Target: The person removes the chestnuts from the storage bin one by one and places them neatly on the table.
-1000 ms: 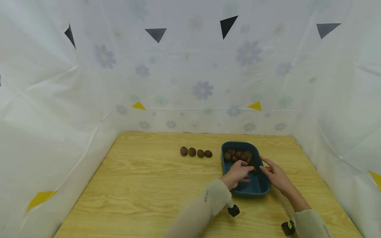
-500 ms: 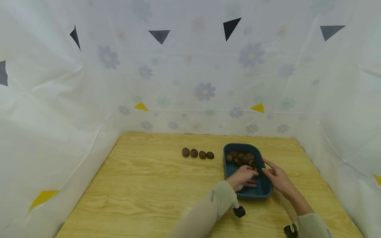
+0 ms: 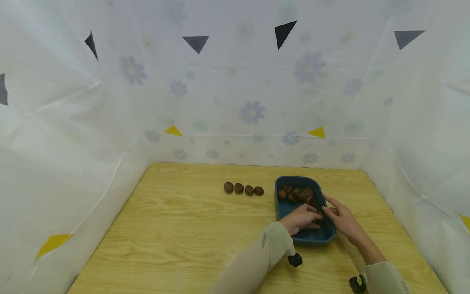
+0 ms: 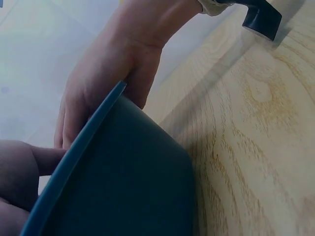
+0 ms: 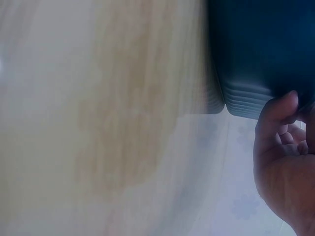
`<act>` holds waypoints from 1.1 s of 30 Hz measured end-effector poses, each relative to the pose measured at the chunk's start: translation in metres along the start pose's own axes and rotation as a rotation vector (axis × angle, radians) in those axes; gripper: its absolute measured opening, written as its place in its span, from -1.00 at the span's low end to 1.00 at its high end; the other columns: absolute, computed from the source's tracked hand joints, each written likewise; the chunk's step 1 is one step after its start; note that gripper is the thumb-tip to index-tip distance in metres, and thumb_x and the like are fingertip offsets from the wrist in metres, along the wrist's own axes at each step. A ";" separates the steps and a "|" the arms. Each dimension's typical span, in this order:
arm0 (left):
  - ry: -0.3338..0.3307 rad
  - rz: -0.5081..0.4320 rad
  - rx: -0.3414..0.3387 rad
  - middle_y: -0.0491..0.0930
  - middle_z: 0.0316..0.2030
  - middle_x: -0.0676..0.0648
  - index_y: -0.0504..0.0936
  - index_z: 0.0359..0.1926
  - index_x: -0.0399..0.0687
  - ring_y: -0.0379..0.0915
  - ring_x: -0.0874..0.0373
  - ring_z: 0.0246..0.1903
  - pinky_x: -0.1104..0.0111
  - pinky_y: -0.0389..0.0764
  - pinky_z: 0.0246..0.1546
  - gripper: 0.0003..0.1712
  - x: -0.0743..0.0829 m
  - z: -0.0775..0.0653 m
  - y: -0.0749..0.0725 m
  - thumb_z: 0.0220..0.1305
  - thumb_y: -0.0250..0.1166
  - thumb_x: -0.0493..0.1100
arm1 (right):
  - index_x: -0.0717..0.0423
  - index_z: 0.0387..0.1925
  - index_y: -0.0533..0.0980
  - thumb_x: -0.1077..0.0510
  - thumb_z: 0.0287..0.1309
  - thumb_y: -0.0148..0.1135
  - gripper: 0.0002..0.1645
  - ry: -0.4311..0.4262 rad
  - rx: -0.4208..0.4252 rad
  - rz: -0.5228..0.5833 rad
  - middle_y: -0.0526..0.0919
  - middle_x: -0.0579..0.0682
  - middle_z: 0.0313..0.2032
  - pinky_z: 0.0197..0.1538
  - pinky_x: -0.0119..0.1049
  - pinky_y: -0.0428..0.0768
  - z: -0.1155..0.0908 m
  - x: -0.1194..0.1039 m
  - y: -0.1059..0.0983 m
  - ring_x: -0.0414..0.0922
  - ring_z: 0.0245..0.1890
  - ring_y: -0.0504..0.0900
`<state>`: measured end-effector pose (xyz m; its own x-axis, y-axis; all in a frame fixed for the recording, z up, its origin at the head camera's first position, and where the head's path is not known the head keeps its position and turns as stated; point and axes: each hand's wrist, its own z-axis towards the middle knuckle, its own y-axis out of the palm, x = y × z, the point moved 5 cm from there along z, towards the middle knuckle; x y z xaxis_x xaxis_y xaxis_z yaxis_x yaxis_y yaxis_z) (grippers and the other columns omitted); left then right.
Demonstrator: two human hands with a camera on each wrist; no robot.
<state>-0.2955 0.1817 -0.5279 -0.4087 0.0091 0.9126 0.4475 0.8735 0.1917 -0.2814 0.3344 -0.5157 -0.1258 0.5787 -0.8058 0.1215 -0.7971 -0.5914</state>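
1. The left hand [image 3: 300, 218] reaches down into the tray [image 3: 288, 208], fingers bent close to its right wall. Something dark brown shows at their tips, perhaps a nut, but I cannot tell whether they pinch it.

2. The right hand [image 3: 345, 222] is outside that same wall, thumb and forefinger touching it by the rim — probably to steady the tray while the other hand works just inside. The remaining fingers curl behind; whether they hold anything, I cannot tell.

3. With a hand on each side of one wall, a push from within would likely meet support rather than slide the tray.

4. The pile [image 3: 302, 196] of nuts sits crowded at the tray's far end, leaving bare floor nearer the person — room for the left hand to come in low.

5. Left of the tray, apart from both hands, a row [image 3: 239, 188] of four nuts lies on the table [image 3: 176, 228]. They are side by side, so the line looks deliberate, perhaps to keep them distinct from the pile.
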 end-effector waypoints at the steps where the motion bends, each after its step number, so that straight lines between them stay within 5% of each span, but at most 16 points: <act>1: 0.003 -0.002 -0.020 0.55 -0.09 -0.19 0.48 0.09 -0.24 0.66 -0.17 0.01 -0.02 0.68 0.16 -0.75 0.000 0.001 0.002 0.46 0.26 -0.34 | 0.23 0.63 0.02 -0.03 0.65 -0.05 -0.24 -0.008 -0.004 -0.002 0.70 0.39 0.03 -0.30 -0.36 0.63 0.000 0.000 0.000 -0.20 -0.22 0.70; 4: 0.010 0.005 -0.079 0.59 -0.12 -0.17 0.48 0.03 -0.22 0.67 -0.19 0.03 0.00 0.69 0.16 -0.81 -0.002 0.004 0.005 0.46 0.24 -0.40 | 0.26 0.62 0.02 -0.03 0.65 -0.05 -0.24 -0.011 -0.005 0.004 0.71 0.39 0.03 -0.22 -0.39 0.65 0.000 0.000 -0.001 -0.22 -0.15 0.73; 10: 0.019 0.056 -0.130 0.61 -0.18 -0.13 0.46 0.00 -0.17 0.70 -0.17 -0.09 0.00 0.73 0.08 -0.81 -0.003 0.004 0.007 0.46 0.25 -0.38 | 0.20 0.64 -0.02 -0.04 0.65 -0.05 -0.22 0.032 -0.016 0.043 0.74 0.28 -0.09 -0.42 -0.32 0.51 0.000 0.001 0.000 -0.19 -0.52 0.51; 15: 0.014 0.040 -0.113 0.60 -0.18 -0.14 0.45 -0.03 -0.17 0.70 -0.15 -0.12 -0.03 0.71 0.09 -0.82 -0.002 0.003 0.006 0.45 0.25 -0.38 | 0.19 0.64 -0.02 -0.05 0.65 -0.06 -0.22 0.031 -0.016 0.042 0.74 0.28 -0.10 -0.45 -0.31 0.49 0.001 0.001 -0.001 -0.18 -0.54 0.49; 23: 0.040 0.018 -0.095 0.58 -0.15 -0.13 0.47 -0.02 -0.19 0.68 -0.24 -0.04 -0.05 0.70 0.11 -0.83 0.001 0.000 0.004 0.46 0.26 -0.35 | 0.24 0.63 0.01 -0.02 0.65 -0.05 -0.24 0.018 -0.011 0.018 0.73 0.34 -0.02 -0.24 -0.37 0.66 0.000 0.000 -0.001 -0.26 -0.22 0.72; 33: 0.148 -0.031 -0.062 0.57 -0.18 -0.09 0.52 -0.02 -0.14 0.69 -0.14 -0.11 0.03 0.75 0.05 -0.84 0.006 0.000 0.000 0.45 0.28 -0.36 | 0.23 0.63 0.01 -0.03 0.66 -0.07 -0.24 0.023 -0.015 0.044 0.69 0.42 0.05 -0.45 -0.28 0.59 0.003 0.002 -0.002 -0.24 -0.41 0.64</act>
<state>-0.2976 0.1814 -0.5224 -0.3037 -0.0934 0.9482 0.4867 0.8404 0.2386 -0.2843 0.3362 -0.5162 -0.0972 0.5471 -0.8314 0.1410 -0.8193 -0.5557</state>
